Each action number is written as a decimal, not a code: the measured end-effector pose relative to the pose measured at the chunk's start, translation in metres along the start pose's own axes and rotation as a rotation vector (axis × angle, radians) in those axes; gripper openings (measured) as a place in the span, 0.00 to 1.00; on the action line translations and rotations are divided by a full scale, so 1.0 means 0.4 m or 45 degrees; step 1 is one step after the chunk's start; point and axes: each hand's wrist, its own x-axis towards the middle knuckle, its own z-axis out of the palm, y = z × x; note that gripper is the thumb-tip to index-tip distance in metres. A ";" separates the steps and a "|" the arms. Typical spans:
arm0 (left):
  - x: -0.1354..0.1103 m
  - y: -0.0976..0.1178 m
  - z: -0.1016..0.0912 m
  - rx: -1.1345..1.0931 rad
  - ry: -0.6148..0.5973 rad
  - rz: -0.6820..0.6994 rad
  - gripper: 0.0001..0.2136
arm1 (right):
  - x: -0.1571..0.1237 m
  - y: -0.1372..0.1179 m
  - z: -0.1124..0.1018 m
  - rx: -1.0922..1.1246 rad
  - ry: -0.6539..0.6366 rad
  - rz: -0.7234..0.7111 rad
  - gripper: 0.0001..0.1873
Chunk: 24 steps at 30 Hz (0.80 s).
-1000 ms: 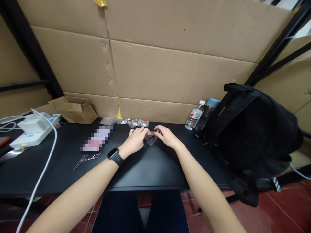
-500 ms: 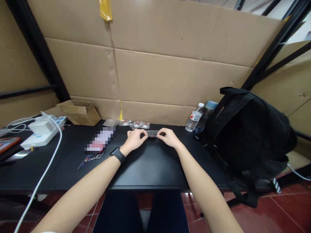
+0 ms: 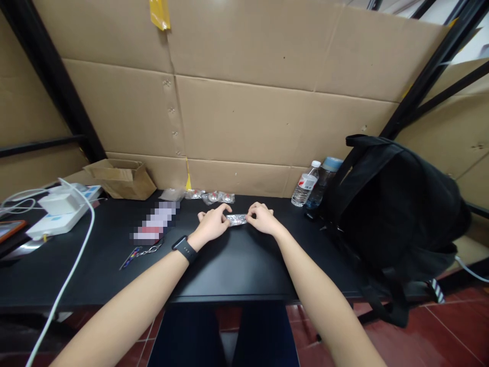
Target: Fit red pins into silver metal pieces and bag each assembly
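Note:
A small clear plastic packet (image 3: 237, 219), shiny and crinkled, lies at or just above the black tabletop between my hands; its contents are too small to make out. My left hand (image 3: 214, 223), with a dark watch (image 3: 185, 248) on the wrist, is at the packet's left end. Its thumb is by the packet's edge and the index finger is arched away from it. My right hand (image 3: 262, 218) pinches the packet's right end between thumb and finger. Behind them, several similar clear packets (image 3: 214, 197) with reddish spots rest along the back of the table.
A brown paper bag (image 3: 126, 178), a white power strip (image 3: 63, 216) with cables, a pixelated item (image 3: 156, 221) and a keychain (image 3: 141, 252) are to the left. Two bottles (image 3: 305, 186) and a black backpack (image 3: 397, 214) stand right. Cardboard panels (image 3: 244, 117) rise behind.
The packet has come lower and tilted, so its shiny face shows more. My left index finger has lifted away from it. The view has shifted slightly.

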 end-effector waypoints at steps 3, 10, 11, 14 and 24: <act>-0.007 0.003 0.007 0.176 0.031 0.101 0.15 | -0.004 -0.010 0.010 -0.058 0.039 -0.031 0.09; -0.022 0.008 -0.002 0.436 -0.034 0.227 0.14 | -0.020 -0.031 0.002 -0.008 -0.084 -0.337 0.14; -0.023 0.008 -0.003 0.452 -0.026 0.229 0.14 | -0.022 -0.033 0.003 -0.018 -0.120 -0.380 0.18; -0.025 0.010 -0.004 0.454 -0.012 0.256 0.18 | -0.022 -0.039 0.013 -0.050 -0.148 -0.396 0.24; -0.014 -0.008 0.001 0.346 0.083 0.258 0.10 | -0.011 -0.043 -0.002 0.025 -0.052 -0.192 0.12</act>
